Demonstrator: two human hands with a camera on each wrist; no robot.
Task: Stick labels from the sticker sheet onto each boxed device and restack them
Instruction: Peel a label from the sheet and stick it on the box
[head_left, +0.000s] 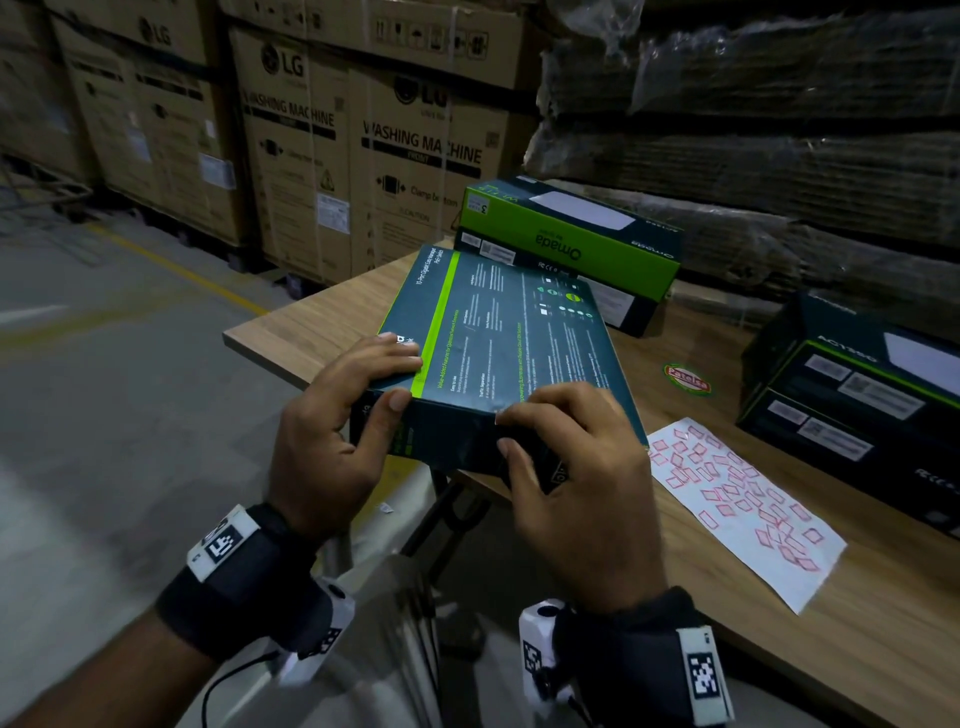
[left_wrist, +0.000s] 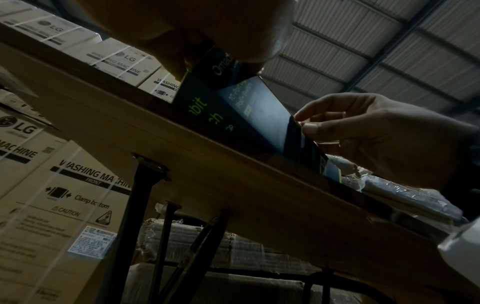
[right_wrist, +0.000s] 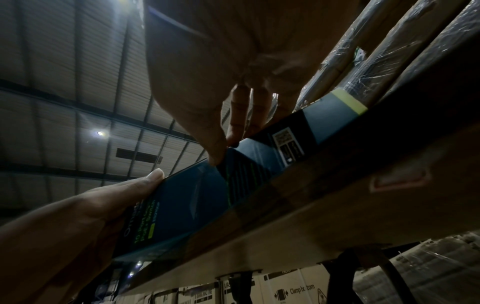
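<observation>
Where box overhangs table edge, both hands.

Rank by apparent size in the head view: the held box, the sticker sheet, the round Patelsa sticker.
1. Held box, though it is nearest the camera, which may enlarge it.
2. Sticker sheet.
3. Round Patelsa sticker, clearly smallest.

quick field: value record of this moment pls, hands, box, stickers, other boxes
left hand: grips the near left corner of the dark box, thumb on its near side
right hand: fingers curled at the box's near edge, pressing or pinching something there; label not clearly visible
dark box: tilted, near end past the table edge
sticker sheet: flat on table, right of the hands
green box: stacked behind
black boxes: stacked at right
</observation>
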